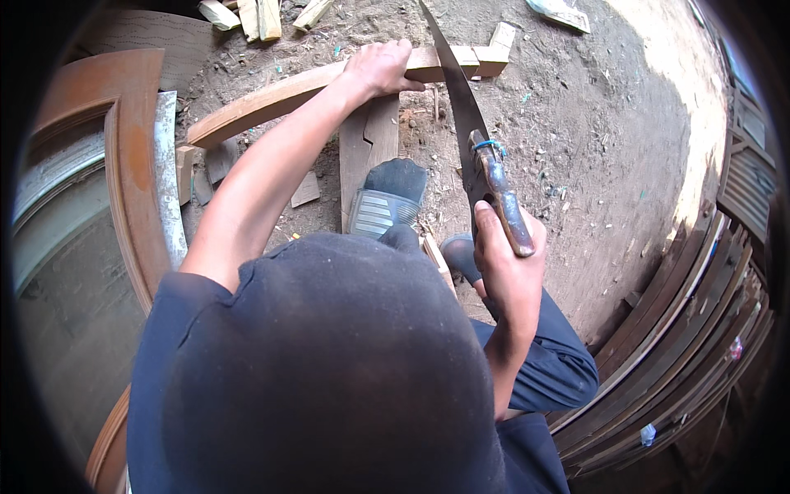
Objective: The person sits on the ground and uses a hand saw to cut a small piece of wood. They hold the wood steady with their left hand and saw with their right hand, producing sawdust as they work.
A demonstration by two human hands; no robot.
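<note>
My left hand (380,67) presses on a long wooden beam (280,97), its fingers curled over the top near the right part. The beam lies across a flat wooden board (357,152) on the ground. In my right hand (512,255) is a handsaw (457,95), gripped by its worn brown handle, which has a blue tie round its upper end. The blade points away from me and crosses the beam just right of my left hand. Whether its teeth bite into the wood I cannot tell. A line or joint shows near the beam's right end.
My foot in a dark shoe (387,198) rests on the board. At left stands a brown wooden frame with a pane (136,165). Wood offcuts (269,18) lie at the far side, and long planks (666,329) are stacked at right. Dark cloth covers the lower middle.
</note>
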